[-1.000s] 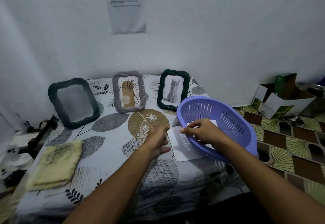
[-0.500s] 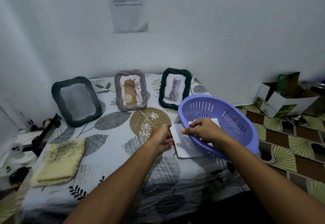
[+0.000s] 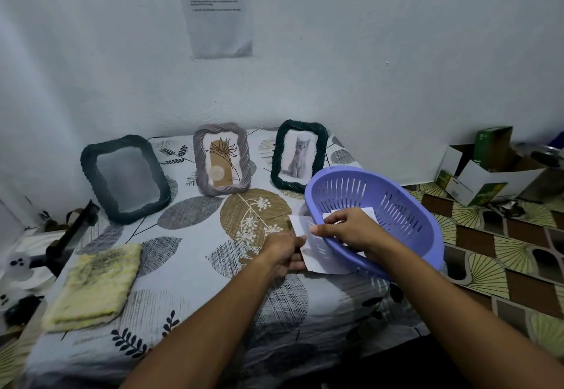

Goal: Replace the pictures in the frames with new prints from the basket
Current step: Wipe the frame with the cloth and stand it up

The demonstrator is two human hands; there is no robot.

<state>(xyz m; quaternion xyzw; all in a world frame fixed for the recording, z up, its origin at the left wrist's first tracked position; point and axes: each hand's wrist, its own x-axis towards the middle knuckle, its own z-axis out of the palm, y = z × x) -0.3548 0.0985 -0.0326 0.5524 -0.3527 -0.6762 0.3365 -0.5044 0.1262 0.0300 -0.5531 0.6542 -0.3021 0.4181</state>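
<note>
Prints [image 3: 317,248] lie half over the basket [image 3: 406,224] rim at the bed's right edge. My right hand [image 3: 351,230] pinches one sheet; my left hand [image 3: 283,251] grips its near edge. Risk: opposing pulls could crease or tear it.

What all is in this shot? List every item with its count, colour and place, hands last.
picture frames: 3, dark teal, grey, dark green, leaning on the wall at the back of the bed.
basket: 1, purple, slotted, tilted at the bed's right edge.
prints: at least 2, white, one over the basket's near rim, more inside.
cloth: 1, yellow, folded, front left of the bed.
bedsheet: 1, white with leaf pattern.
paper sheet: 1, white, on the wall.
cardboard boxes: white and green, on the floor at right.
left hand: holds the print's left edge.
right hand: pinches the print at the basket rim.
</note>
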